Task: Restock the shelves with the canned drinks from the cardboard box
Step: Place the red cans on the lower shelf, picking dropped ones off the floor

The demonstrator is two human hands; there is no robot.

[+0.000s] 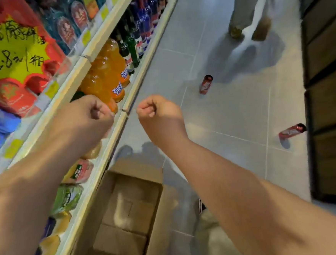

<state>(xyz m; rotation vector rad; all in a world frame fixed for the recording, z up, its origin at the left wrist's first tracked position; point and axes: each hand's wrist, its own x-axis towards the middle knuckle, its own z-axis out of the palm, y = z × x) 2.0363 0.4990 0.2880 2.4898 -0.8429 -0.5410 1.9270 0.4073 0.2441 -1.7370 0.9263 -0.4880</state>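
Observation:
Both my arms stretch forward over the aisle. My left hand (91, 110) is curled into a fist in front of the shelf edge (111, 131), holding nothing. My right hand (158, 110) is a fist too, empty, just right of the shelf rail. Below them an open cardboard box (127, 206) sits on the floor against the shelves; I see no cans inside it. One red can (206, 84) stands upright on the tiled floor ahead. A second red can (292, 131) lies on its side farther right.
Shelves on the left hold orange soda bottles (108, 75), green and blue glass bottles (136, 30), red cartons with a yellow price sign (8, 51). Another person's legs and shoes (249, 28) stand up the aisle. A dark wooden unit (328, 96) lines the right side.

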